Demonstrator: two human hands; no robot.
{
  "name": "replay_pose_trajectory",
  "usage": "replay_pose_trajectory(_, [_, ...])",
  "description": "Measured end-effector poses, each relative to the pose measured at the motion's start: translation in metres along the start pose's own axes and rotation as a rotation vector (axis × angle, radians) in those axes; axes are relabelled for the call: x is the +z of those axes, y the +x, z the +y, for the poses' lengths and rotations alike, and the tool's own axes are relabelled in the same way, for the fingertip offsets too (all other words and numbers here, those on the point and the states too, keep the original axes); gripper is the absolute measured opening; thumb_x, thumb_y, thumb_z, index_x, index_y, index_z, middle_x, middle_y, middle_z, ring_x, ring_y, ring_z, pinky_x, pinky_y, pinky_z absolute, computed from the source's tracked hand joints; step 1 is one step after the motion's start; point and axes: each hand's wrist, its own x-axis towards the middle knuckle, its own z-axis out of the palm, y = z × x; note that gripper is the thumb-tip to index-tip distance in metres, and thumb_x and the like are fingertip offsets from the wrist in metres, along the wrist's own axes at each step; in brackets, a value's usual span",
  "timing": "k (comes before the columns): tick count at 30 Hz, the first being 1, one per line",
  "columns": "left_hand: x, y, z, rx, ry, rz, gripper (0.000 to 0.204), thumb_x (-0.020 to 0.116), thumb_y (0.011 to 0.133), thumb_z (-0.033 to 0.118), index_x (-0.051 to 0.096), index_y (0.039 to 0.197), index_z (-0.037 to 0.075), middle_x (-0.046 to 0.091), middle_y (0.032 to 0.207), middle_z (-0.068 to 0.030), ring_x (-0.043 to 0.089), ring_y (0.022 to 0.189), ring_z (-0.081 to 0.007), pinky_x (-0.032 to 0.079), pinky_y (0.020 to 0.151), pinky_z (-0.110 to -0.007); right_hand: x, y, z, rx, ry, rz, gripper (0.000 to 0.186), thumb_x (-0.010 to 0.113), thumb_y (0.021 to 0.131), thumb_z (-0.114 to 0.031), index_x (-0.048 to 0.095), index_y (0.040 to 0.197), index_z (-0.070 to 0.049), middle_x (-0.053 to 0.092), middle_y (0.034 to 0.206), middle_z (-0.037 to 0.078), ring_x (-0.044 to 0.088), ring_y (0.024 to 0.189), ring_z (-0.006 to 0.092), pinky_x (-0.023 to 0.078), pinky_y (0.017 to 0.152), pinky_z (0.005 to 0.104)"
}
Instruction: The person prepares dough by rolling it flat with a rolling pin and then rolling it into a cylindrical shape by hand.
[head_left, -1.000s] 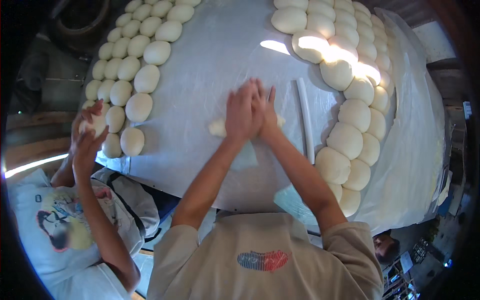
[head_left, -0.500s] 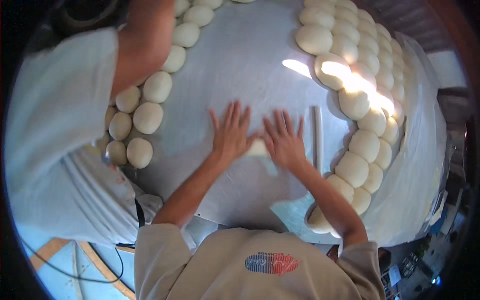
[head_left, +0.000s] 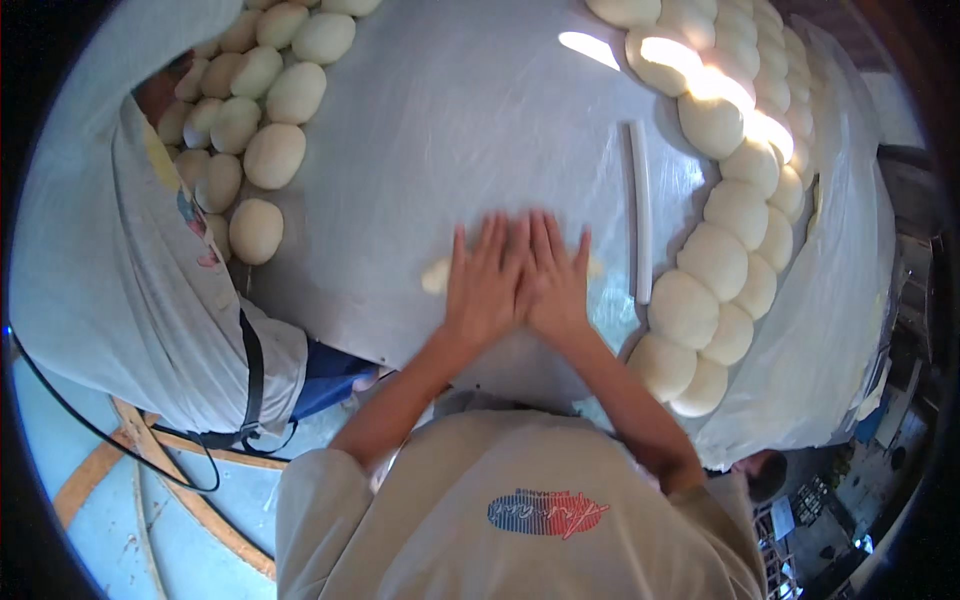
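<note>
Left hand (head_left: 483, 290): is lying palm down, fingers spread, over a pale dough piece (head_left: 435, 276). Right hand (head_left: 555, 290): is lying likewise, meeting the left at the thumb side. Dough piece: is showing beyond both hands' outer edges. Surface (head_left: 420, 150), grey: is carrying the dough. Rod (head_left: 641, 215), whitish: is lying between right hand and right-side dough balls (head_left: 739, 214), which are sitting in packed rows. Left-side dough balls (head_left: 275, 156): are sitting in rows. Plastic sheet (head_left: 805, 350), translucent: is lying at far right. Co-worker (head_left: 80, 290), white-shirted: is standing at left.
</note>
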Motion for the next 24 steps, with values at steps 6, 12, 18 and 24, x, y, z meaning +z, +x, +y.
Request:
replay_pose_trajectory(6, [-0.010, 0.068, -0.011, -0.108, 0.110, 0.281, 0.072, 0.026, 0.098, 0.052, 0.022, 0.149, 0.002, 0.020, 0.155, -0.0223, 0.018, 0.145, -0.0345, 0.000, 0.110, -0.067, -0.024, 0.064, 0.022, 0.065, -0.085, 0.098, 0.056, 0.040, 0.093, -0.033, 0.041, 0.143, -0.008, 0.029, 0.152, 0.021, 0.022, 0.144, 0.0329, 0.004, 0.109, 0.0690])
replay_pose_trajectory(12, [0.003, -0.034, 0.006, 0.031, 0.074, 0.073, 0.063, 0.034, 0.099, 0.046, 0.032, 0.146, 0.004, 0.029, 0.151, -0.0219, 0.025, 0.142, -0.0347, 0.008, 0.108, -0.069, -0.036, -0.042, 0.018, -0.076, -0.031, -0.024, 0.053, 0.041, 0.094, -0.036, 0.043, 0.141, -0.011, 0.032, 0.151, 0.017, 0.026, 0.141, 0.0336, 0.011, 0.110, 0.0669])
replay_pose_trajectory(18, [-0.004, 0.034, -0.018, -0.016, 0.268, 0.412, 0.063, 0.041, 0.096, 0.044, 0.036, 0.143, 0.003, 0.034, 0.149, -0.0200, 0.029, 0.140, -0.0333, 0.011, 0.109, -0.068, -0.034, 0.014, 0.052, 0.015, -0.140, 0.192, 0.056, 0.041, 0.095, -0.044, 0.045, 0.140, -0.011, 0.034, 0.150, 0.015, 0.027, 0.141, 0.0330, 0.012, 0.112, 0.0633])
replay_pose_trajectory(24, [0.024, -0.115, -0.030, -0.011, -0.058, 0.283, 0.079, 0.041, 0.094, 0.051, 0.020, 0.148, -0.002, 0.018, 0.154, -0.0260, 0.016, 0.144, -0.0397, 0.009, 0.112, -0.060, -0.043, -0.118, 0.042, 0.013, 0.018, 0.134, 0.068, 0.049, 0.091, -0.049, 0.038, 0.144, -0.009, 0.031, 0.152, 0.017, 0.024, 0.142, 0.0342, 0.011, 0.111, 0.0640])
